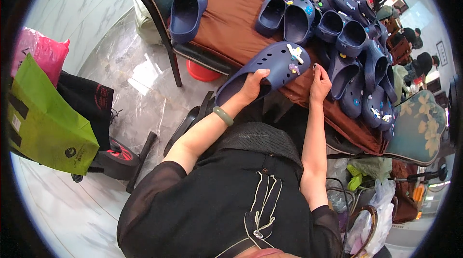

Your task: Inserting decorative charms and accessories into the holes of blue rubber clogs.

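My left hand [254, 86] grips a navy blue clog [275, 62] by its side, thumb on top near the opening. Its toe points up and to the right. A white figure-shaped charm [295, 54] and a small purple charm [293, 69] sit on the toe among the round holes. To the right of the toe, my right hand [320, 86] is raised with its fingers pinched together. A tiny dark-and-light piece shows at the fingertips, too small to name. This hand is apart from the clog.
A brown cloth-covered surface [231, 17] lies ahead, with a heap of navy clogs [345, 31] at its right. One clog [188, 14] stands alone at its left. Floral chair backs [419, 123] flank it. Bags, including a green one [53, 118], are at far left. People sit at far right.
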Demonstrator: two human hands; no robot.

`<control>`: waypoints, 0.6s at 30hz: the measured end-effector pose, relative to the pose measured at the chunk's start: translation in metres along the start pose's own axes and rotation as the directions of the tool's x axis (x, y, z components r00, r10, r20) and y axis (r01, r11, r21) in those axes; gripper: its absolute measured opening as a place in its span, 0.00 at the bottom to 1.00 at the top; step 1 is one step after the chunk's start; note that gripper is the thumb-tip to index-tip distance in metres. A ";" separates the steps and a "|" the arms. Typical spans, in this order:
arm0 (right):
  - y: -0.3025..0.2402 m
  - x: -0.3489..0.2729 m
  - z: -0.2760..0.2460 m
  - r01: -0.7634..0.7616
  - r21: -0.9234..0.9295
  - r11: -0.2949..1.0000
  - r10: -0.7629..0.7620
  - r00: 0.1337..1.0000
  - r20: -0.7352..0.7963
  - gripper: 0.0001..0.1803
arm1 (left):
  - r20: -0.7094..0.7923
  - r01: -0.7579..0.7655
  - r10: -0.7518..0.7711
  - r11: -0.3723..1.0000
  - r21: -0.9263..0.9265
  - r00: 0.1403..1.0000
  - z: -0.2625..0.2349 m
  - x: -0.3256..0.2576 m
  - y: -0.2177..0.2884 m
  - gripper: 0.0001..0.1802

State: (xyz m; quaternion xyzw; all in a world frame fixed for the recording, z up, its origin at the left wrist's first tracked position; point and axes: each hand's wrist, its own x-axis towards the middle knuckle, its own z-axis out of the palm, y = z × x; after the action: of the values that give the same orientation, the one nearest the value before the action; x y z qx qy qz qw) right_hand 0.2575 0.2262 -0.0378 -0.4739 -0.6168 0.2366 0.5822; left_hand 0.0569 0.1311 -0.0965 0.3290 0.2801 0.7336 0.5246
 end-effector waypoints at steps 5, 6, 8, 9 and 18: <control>-0.010 -0.005 0.001 0.036 0.026 0.999 -0.034 0.997 -0.070 0.12 | 0.026 -0.042 0.041 0.998 0.046 0.999 0.003 -0.003 0.008 0.17; -0.021 -0.006 0.005 0.095 0.045 0.995 -0.087 0.984 -0.153 0.11 | 0.028 -0.011 0.011 1.000 0.001 1.000 0.009 -0.005 0.015 0.17; -0.054 -0.012 0.011 0.304 -0.046 0.952 -0.307 0.947 -0.100 0.10 | 0.022 0.011 -0.010 0.999 -0.045 1.000 0.012 -0.003 0.019 0.17; -0.076 -0.016 0.013 0.494 -0.128 0.860 -0.501 0.865 -0.035 0.09 | 0.021 -0.009 0.009 1.000 0.002 1.000 0.008 -0.001 0.015 0.17; -0.125 -0.025 0.056 0.825 -0.205 0.526 -0.603 0.532 0.594 0.04 | 0.063 -0.021 0.024 0.998 -0.052 0.998 0.018 -0.006 0.026 0.17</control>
State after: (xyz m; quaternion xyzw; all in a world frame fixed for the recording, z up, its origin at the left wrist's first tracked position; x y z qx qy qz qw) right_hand 0.1630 0.1643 0.0433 -0.2216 -0.9121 -0.0849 0.3343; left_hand 0.0571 0.1187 -0.0674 0.3418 0.2405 0.7354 0.5333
